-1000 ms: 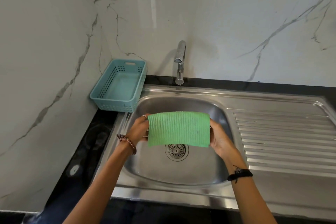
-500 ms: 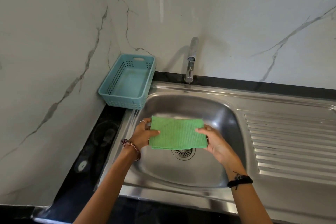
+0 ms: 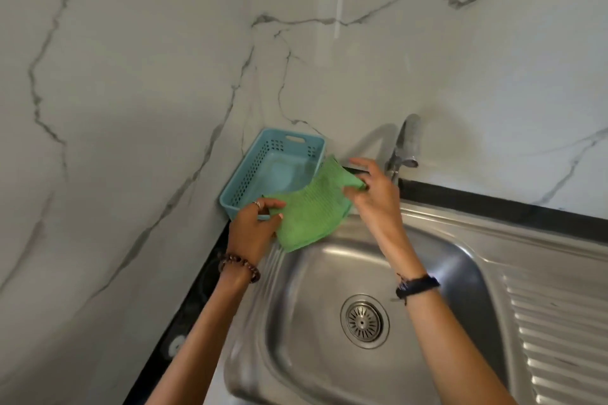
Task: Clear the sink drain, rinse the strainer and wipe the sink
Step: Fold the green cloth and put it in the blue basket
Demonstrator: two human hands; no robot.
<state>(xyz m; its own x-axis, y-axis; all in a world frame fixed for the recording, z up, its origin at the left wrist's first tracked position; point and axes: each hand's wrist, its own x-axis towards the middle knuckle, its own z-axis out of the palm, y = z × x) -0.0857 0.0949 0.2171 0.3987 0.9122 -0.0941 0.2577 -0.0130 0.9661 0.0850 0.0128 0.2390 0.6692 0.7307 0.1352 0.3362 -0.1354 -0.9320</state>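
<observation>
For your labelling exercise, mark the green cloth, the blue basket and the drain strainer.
green cloth (image 3: 312, 210): head view, middle of the fabric.
blue basket (image 3: 283, 171): head view, bare floor inside.
drain strainer (image 3: 363, 321): head view, centre of the grate.

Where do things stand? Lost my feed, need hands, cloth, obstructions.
Left hand and right hand both pinch the folded green cloth, held over the blue basket's near corner. Strainer seated in the sink. Nothing blocks the basket.
</observation>
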